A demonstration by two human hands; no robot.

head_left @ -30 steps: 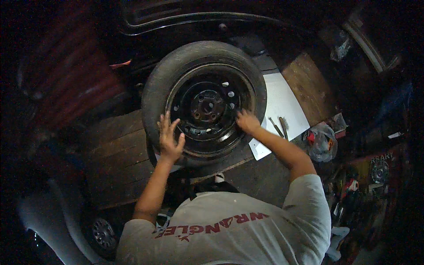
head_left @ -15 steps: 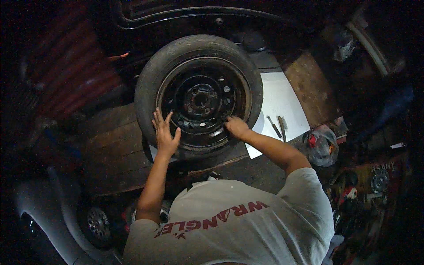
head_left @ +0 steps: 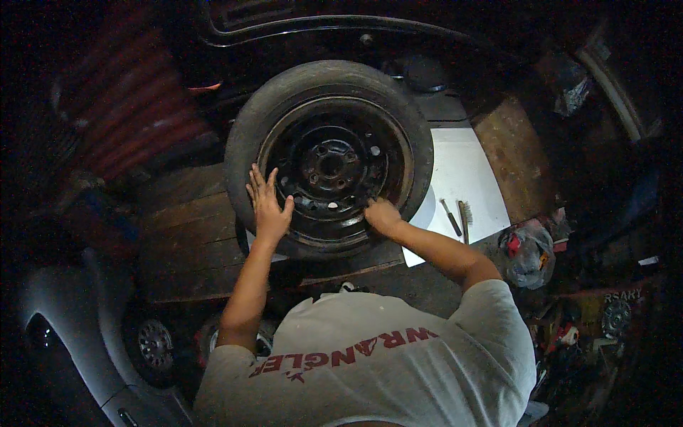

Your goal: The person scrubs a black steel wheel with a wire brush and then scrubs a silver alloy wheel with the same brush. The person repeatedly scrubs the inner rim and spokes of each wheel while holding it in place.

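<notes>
The tire [head_left: 327,75] is lying flat on the boards [head_left: 192,245], its rim [head_left: 329,135] sitting inside it; the left hand [head_left: 272,213] is reaching over the near-left edge of the rim, while the right hand [head_left: 384,217] is sitting over its near-right part; a sheet [head_left: 466,167] is extending rightward from beside the tire; on its near end, a slim tool [head_left: 452,220] is lying just left of a brush [head_left: 465,220]; a bag [head_left: 528,257] is resting to the right, past the sheet's near corner; at the lower left, a car fender [head_left: 60,313] is standing left of a smaller wheel [head_left: 155,344].
</notes>
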